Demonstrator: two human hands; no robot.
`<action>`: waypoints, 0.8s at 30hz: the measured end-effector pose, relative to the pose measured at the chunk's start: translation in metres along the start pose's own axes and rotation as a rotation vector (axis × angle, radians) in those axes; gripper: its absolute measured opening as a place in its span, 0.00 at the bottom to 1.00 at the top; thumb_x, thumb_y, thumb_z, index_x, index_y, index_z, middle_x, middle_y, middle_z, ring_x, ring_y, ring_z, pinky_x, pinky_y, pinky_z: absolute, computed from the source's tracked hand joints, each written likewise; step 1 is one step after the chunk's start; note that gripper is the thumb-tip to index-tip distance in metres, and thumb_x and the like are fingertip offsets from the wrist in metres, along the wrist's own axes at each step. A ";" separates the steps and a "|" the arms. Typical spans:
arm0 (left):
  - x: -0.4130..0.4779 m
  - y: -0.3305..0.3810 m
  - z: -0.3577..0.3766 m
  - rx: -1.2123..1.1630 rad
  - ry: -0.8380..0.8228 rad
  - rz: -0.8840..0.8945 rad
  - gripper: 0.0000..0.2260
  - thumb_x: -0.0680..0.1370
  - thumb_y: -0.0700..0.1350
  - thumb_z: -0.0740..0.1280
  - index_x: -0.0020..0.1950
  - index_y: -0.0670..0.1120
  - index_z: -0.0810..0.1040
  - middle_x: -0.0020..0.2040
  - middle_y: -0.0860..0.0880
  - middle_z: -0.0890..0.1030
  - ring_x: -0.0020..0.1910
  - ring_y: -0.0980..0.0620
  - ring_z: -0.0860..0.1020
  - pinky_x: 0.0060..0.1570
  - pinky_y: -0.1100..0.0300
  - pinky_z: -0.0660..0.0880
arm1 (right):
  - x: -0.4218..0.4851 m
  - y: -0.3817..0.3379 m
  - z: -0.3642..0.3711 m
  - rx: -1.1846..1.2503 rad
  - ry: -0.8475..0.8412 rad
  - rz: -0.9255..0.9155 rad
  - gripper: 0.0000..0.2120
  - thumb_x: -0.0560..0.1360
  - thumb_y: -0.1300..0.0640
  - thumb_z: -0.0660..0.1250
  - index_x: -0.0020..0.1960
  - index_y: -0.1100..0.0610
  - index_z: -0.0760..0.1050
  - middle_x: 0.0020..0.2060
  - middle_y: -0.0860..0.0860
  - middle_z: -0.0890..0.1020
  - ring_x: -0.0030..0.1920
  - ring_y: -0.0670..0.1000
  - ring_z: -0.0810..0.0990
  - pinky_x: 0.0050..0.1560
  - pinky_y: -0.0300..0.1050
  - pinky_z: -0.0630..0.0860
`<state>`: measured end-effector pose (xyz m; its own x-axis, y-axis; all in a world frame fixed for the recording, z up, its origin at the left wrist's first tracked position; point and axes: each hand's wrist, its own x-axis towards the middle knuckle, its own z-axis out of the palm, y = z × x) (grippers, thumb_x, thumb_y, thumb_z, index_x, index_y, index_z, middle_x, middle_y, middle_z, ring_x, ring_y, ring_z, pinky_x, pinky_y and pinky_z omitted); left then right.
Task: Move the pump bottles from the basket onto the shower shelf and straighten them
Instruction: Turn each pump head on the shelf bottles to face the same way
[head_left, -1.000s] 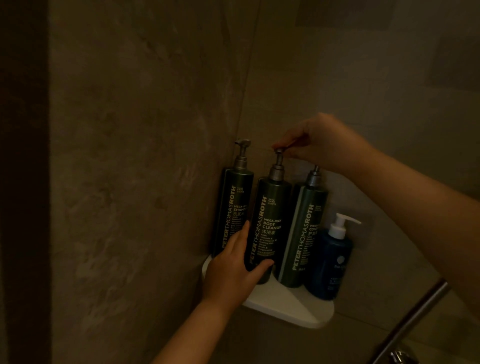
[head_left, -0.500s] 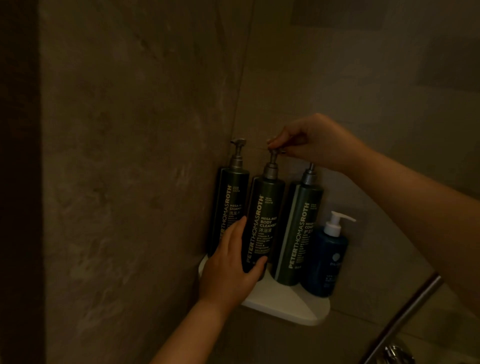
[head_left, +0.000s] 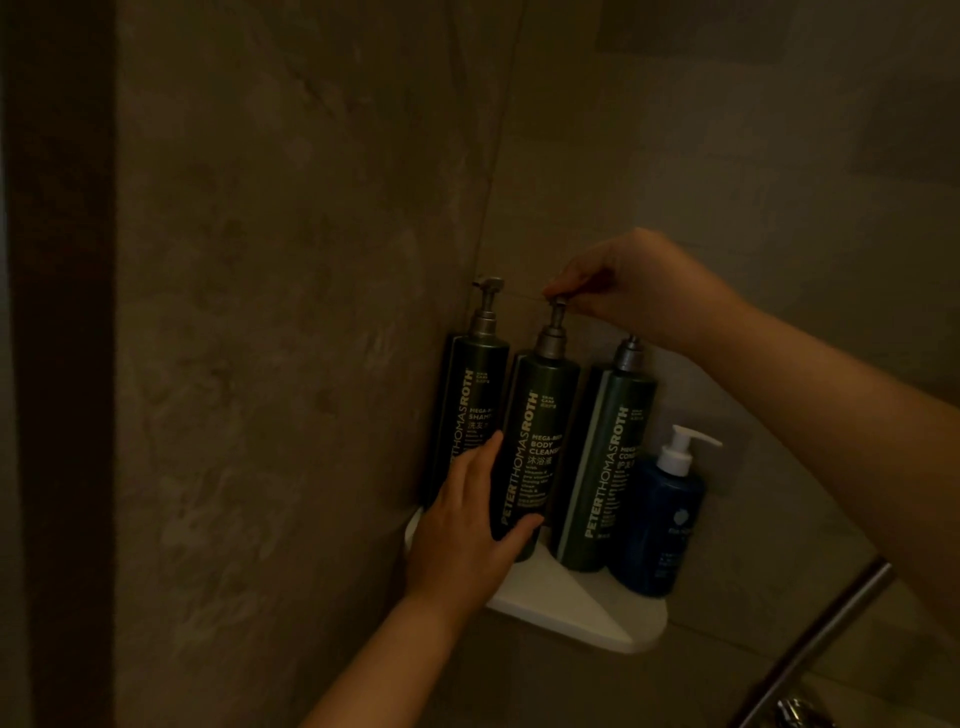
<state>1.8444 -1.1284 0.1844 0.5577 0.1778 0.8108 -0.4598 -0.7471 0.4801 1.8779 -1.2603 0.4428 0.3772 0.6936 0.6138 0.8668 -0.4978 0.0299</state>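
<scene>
The middle bottle (head_left: 530, 447) stands upright near the shelf's (head_left: 587, 610) back corner, its long axis running between the hands: the left hand (head_left: 462, 540) curls round its lower body, the right hand (head_left: 634, 286) pinches the pump head (head_left: 560, 303) on top

My left hand (head_left: 462, 525) and right hand (head_left: 639, 291) are both bare. My left forearm (head_left: 384, 660) and right forearm (head_left: 831, 415) are uncovered too, from the wrist to the edge of view. In the dim light I cannot make out finer detail such as my nails.
</scene>
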 end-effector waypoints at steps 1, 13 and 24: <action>0.000 0.000 0.000 0.000 0.001 0.001 0.38 0.73 0.61 0.66 0.70 0.70 0.41 0.69 0.60 0.59 0.63 0.64 0.63 0.57 0.62 0.68 | -0.001 -0.001 0.000 -0.019 0.001 -0.003 0.09 0.70 0.63 0.71 0.49 0.54 0.83 0.42 0.46 0.83 0.42 0.42 0.81 0.47 0.32 0.75; 0.001 -0.002 0.001 0.007 0.016 0.009 0.39 0.72 0.61 0.66 0.70 0.71 0.40 0.68 0.61 0.59 0.62 0.65 0.62 0.56 0.62 0.68 | -0.005 -0.005 0.005 -0.026 0.028 0.041 0.11 0.72 0.65 0.68 0.51 0.54 0.82 0.45 0.48 0.84 0.44 0.42 0.80 0.50 0.35 0.75; 0.001 -0.003 0.002 -0.007 0.016 0.011 0.38 0.72 0.62 0.66 0.69 0.72 0.40 0.66 0.65 0.57 0.63 0.65 0.62 0.57 0.62 0.67 | -0.002 -0.004 0.006 -0.065 0.047 0.067 0.12 0.71 0.64 0.69 0.50 0.50 0.83 0.38 0.41 0.80 0.39 0.41 0.79 0.39 0.19 0.68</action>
<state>1.8477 -1.1273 0.1832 0.5416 0.1795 0.8213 -0.4708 -0.7447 0.4732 1.8756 -1.2565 0.4362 0.4169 0.6333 0.6520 0.8165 -0.5762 0.0375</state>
